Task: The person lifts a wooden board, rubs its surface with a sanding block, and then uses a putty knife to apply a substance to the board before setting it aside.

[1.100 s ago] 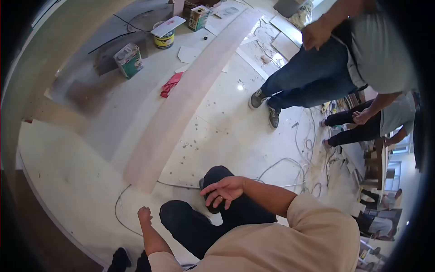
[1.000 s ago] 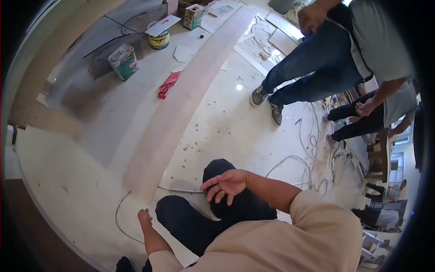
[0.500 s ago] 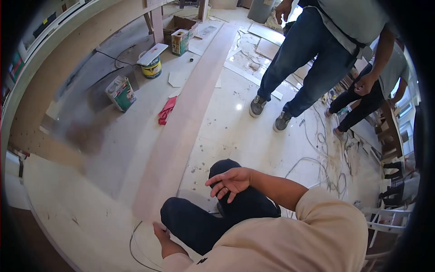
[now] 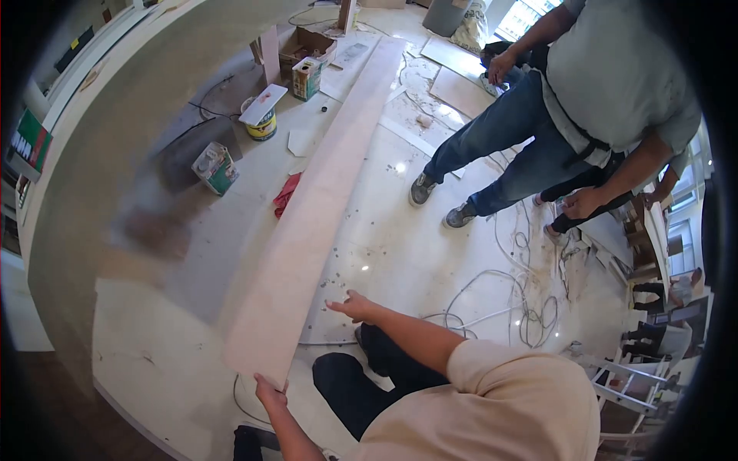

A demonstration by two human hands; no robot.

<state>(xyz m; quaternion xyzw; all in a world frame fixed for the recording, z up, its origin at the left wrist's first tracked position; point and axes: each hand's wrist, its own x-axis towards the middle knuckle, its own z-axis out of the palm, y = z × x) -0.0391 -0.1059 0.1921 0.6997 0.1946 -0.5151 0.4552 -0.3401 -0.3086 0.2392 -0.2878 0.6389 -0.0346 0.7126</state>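
Note:
A long, pale pinkish board (image 4: 307, 207) runs from near my body toward the back of the room. My left hand (image 4: 270, 390) is closed on the corner of its near end, fingers partly hidden by the board. The near end looks raised off the floor. To the right of the board, my right hand (image 4: 354, 306) is held above my knee with the index finger stretched out and nothing in it. A crumpled red cloth (image 4: 287, 192) lies at the board's left edge, partly covered by it.
Left of the board stand a green-and-white can (image 4: 215, 169), a yellow bucket (image 4: 262, 127), another can (image 4: 307, 79) and a cardboard box (image 4: 307, 44). A co-worker in jeans (image 4: 492, 146) stands at right. Loose cable (image 4: 500, 280) coils on the floor, near a white ladder (image 4: 626, 384).
The board's near end has come up and now hides more of the red cloth. My right hand has moved forward and left, from palm-up to pointing. The co-worker's body has shifted in view.

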